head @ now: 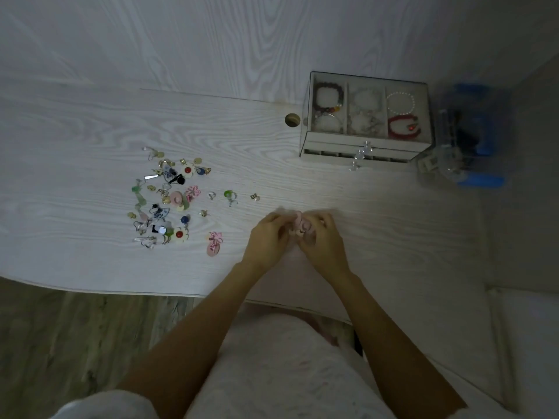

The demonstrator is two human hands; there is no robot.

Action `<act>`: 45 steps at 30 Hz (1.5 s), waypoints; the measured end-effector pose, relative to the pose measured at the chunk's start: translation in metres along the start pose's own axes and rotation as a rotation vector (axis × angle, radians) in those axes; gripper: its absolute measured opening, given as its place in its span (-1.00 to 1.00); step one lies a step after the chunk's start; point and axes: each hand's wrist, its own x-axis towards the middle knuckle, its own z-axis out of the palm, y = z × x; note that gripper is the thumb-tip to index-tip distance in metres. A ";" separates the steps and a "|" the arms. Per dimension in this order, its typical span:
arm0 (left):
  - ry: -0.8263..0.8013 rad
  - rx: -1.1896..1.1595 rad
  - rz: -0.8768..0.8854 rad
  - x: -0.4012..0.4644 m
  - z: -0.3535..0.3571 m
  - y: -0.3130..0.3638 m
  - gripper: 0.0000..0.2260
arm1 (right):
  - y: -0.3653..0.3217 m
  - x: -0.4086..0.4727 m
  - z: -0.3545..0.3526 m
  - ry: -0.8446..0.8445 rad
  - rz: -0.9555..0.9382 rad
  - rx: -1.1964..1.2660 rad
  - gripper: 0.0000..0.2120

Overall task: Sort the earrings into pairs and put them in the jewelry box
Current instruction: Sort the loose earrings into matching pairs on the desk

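Hands meet mid-frame: left hand (267, 234), right hand (320, 237), fingers curled, pinching pink earring (298, 225), likely matching pair; jewelry box (366, 146) upper right.

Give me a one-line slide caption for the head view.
Both hands, left and right, hold a pink earring between a heap of mixed earrings and a glass-topped jewelry box.

The pink earring (298, 226) between the left hand (267, 237) and the right hand (322, 237) is blurred and mostly covered by fingers, so its shape is unclear. In the earring pile (165, 196), overlapping pieces hide one another, and the smallest are too small to identify. The jewelry box (366, 146) shows only dark slots in its lower drawer. The blue container (472, 137) beside it is blurred.
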 end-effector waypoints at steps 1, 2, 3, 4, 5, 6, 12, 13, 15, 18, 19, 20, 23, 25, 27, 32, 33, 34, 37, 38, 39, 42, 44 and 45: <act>-0.031 0.029 0.037 -0.003 0.001 0.000 -0.70 | -0.001 -0.001 0.001 -0.015 -0.004 0.013 -0.67; -0.051 0.057 0.055 -0.005 0.003 -0.001 -0.68 | -0.002 -0.001 0.002 -0.028 -0.017 0.019 -0.66; -0.058 0.077 0.059 -0.007 0.004 -0.001 -0.66 | -0.002 -0.002 0.003 -0.043 -0.033 0.017 -0.65; -0.056 0.086 0.054 -0.009 0.005 -0.001 -0.67 | -0.002 -0.002 0.004 -0.058 -0.042 0.010 -0.64; -0.054 0.090 0.046 -0.012 0.005 -0.001 -0.67 | -0.002 -0.004 0.004 -0.071 -0.043 0.007 -0.65; -0.047 0.091 0.044 -0.015 0.006 -0.002 -0.69 | -0.001 -0.007 0.005 -0.080 -0.043 0.001 -0.66; -0.043 0.033 0.029 -0.027 0.001 -0.014 -0.74 | -0.002 -0.019 0.008 -0.053 -0.045 -0.060 -0.65; -0.047 0.025 0.039 -0.028 -0.002 -0.014 -0.74 | -0.003 -0.020 0.006 -0.061 -0.046 -0.085 -0.64; -0.016 0.000 0.047 -0.031 -0.013 -0.017 -0.75 | -0.008 -0.020 0.002 -0.055 -0.086 -0.176 -0.66; 0.127 0.026 0.004 -0.043 -0.038 -0.028 -0.75 | -0.027 -0.011 -0.005 0.007 -0.201 -0.213 -0.76; 0.177 0.080 -0.027 -0.046 -0.046 -0.033 -0.75 | -0.034 -0.006 -0.006 0.005 -0.239 -0.211 -0.77; 0.233 0.141 -0.069 -0.050 -0.056 -0.041 -0.73 | -0.042 0.001 -0.003 -0.024 -0.280 -0.222 -0.76; 0.351 0.308 -0.125 -0.065 -0.077 -0.056 -0.73 | -0.064 0.028 0.013 -0.164 -0.381 -0.294 -0.71; 0.391 0.387 -0.117 -0.077 -0.083 -0.065 -0.75 | -0.077 0.045 0.026 -0.224 -0.439 -0.356 -0.68; 0.339 0.310 -0.229 -0.089 -0.083 -0.072 -0.69 | -0.088 0.056 0.036 -0.278 -0.460 -0.383 -0.67; 0.235 0.142 -0.422 -0.102 -0.068 -0.084 -0.57 | -0.105 0.042 0.065 -0.610 -0.456 -0.342 -0.58; 0.250 0.134 -0.427 -0.100 -0.065 -0.083 -0.57 | -0.102 0.036 0.071 -0.642 -0.470 -0.365 -0.55; 0.268 0.130 -0.427 -0.098 -0.063 -0.081 -0.58 | -0.100 0.030 0.076 -0.654 -0.480 -0.382 -0.53; 0.289 0.121 -0.443 -0.090 -0.060 -0.079 -0.69 | -0.096 0.022 0.085 -0.598 -0.459 -0.358 -0.55; 0.286 0.118 -0.449 -0.087 -0.060 -0.079 -0.74 | -0.096 0.022 0.085 -0.561 -0.443 -0.340 -0.59; 0.282 0.120 -0.448 -0.086 -0.060 -0.080 -0.77 | -0.096 0.022 0.085 -0.519 -0.431 -0.335 -0.64; 0.278 0.135 -0.432 -0.086 -0.062 -0.085 -0.82 | -0.091 0.030 0.079 -0.378 -0.395 -0.429 -0.80; 0.291 0.134 -0.430 -0.089 -0.065 -0.088 -0.82 | -0.087 0.036 0.074 -0.304 -0.374 -0.489 -0.82; 0.299 0.128 -0.433 -0.090 -0.067 -0.089 -0.82 | -0.087 0.038 0.072 -0.287 -0.384 -0.486 -0.80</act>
